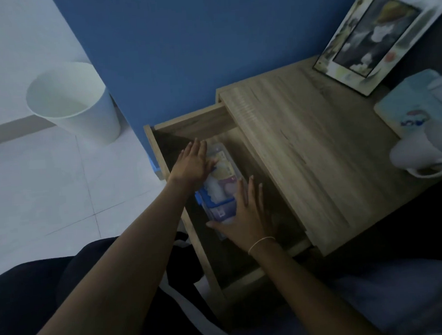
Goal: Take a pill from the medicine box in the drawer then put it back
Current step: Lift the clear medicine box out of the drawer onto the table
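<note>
So the drawer [181,216] of the wooden nightstand [304,146] is pulled out toward you, and the medicine box [219,185] is sitting inside it, lying flat on the drawer floor over by the front panel. It's a clear plastic box with a blue latch or handle on the side nearest that panel, and you can make out some white and purple-ish stuff through the lid, but it's too dim to say what exactly.

Your left hand [192,166] is flat over the far end of the box, fingers stretched out and together, palm down on the lid. Your right hand [246,217] is on the near end, fingers spread and pointing away from you, thumb out along the near edge. There's a thin band on that wrist. Both hands are touching the box, one at each end, but neither looks curled around it, more like pressing or resting on it. Can't tell if the lid is latched.

On top of the nightstand there's a framed picture [377,33] leaning at the back, a light blue tissue box [412,103] next to it, and a white mug [421,155] near the right edge. A white bin [79,103] stands on the tiled floor off to the left, beside the blue wall [194,39].
</note>
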{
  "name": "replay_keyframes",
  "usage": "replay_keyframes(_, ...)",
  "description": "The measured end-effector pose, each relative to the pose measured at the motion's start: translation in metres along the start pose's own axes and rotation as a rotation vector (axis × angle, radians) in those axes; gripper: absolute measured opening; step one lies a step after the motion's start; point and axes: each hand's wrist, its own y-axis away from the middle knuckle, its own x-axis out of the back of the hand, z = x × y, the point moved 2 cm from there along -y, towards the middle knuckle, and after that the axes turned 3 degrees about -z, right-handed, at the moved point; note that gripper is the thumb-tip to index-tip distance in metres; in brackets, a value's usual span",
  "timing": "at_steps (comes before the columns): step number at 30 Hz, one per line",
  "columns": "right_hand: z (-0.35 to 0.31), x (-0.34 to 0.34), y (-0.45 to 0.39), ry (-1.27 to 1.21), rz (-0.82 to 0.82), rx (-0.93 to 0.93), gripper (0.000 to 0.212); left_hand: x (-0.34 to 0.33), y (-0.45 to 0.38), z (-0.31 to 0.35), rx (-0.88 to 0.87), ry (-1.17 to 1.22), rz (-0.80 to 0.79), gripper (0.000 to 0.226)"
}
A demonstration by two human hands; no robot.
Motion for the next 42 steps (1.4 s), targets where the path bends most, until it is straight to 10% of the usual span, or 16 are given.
replay_keyframes(14,0.006,0.005,0.027,-0.332,0.1,-0.255,0.14,0.001,-0.011,-0.005,0.128,0.243,-0.027,0.068)
replay_keyframes(42,-0.043,0.077,0.048,-0.221,0.205,-0.097,0.131,0.097,0.039,0.02,0.102,0.239,0.198,0.059)
